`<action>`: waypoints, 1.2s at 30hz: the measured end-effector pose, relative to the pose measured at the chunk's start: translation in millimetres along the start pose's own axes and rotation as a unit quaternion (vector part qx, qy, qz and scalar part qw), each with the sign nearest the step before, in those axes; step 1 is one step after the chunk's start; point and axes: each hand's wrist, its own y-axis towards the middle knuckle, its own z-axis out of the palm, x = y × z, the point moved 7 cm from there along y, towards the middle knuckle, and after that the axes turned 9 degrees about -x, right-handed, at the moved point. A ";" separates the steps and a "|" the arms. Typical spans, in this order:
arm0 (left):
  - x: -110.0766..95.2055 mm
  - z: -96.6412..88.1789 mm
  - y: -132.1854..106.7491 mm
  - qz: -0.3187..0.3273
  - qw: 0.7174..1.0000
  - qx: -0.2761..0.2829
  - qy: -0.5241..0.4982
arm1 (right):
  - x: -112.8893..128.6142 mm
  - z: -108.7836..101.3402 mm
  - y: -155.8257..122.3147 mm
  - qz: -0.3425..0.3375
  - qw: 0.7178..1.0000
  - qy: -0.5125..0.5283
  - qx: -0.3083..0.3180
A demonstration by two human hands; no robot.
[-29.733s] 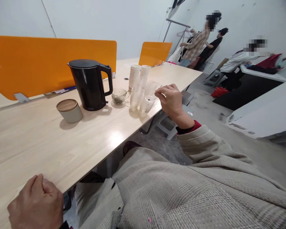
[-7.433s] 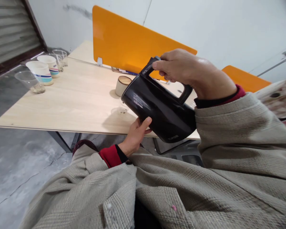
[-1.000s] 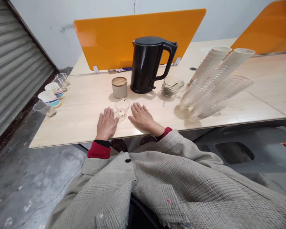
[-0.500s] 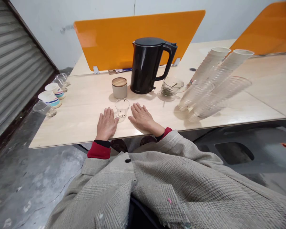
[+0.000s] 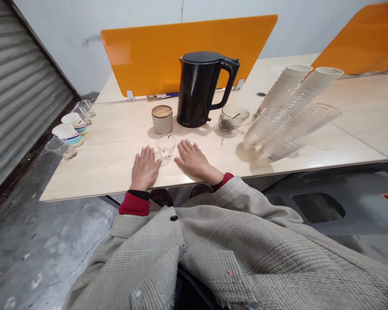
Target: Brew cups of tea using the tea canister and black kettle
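My left hand (image 5: 145,168) lies flat on the pale wooden table (image 5: 100,159), palm down, holding nothing. Palm down as well, my right hand (image 5: 194,160) rests on the tabletop with its fingers stretched out. Between the two hands stands a small clear plastic cup (image 5: 166,147) with a few dark bits in it. Behind that cup is a grey canister (image 5: 162,122) with a wooden lid. A black electric kettle (image 5: 197,92), its handle to the right, stands beside the canister. To the kettle's right, a ribbed glass cup (image 5: 233,118) holds dark green, leaf-like bits.
Tall leaning stacks of plastic and paper cups (image 5: 287,112) occupy the table's right part. Several used cups, among them a striped paper cup (image 5: 67,134), line the left edge. An orange divider (image 5: 142,56) rises behind the kettle. A grey chair (image 5: 358,202) is below right.
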 end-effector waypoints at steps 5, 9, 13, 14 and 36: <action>1.4 1.0 0.1 0.000 1.000 -0.012 -0.008 | -0.7 1.1 0.4 0.000 1.000 0.002 -0.003; 2.3 1.8 0.3 0.002 1.000 -0.023 -0.013 | -0.6 0.3 0.4 -0.002 1.000 0.002 -0.007; 1.2 0.8 0.2 0.002 1.000 -0.012 -0.009 | -0.9 0.5 0.5 0.000 1.000 0.001 -0.001; 0.8 0.2 0.1 0.002 1.000 -0.008 -0.006 | -0.8 0.6 0.5 0.000 1.000 0.001 0.000; 0.0 -1.9 0.8 0.006 1.000 -0.003 0.008 | -7.9 -5.6 -1.1 -0.003 0.995 0.068 -0.078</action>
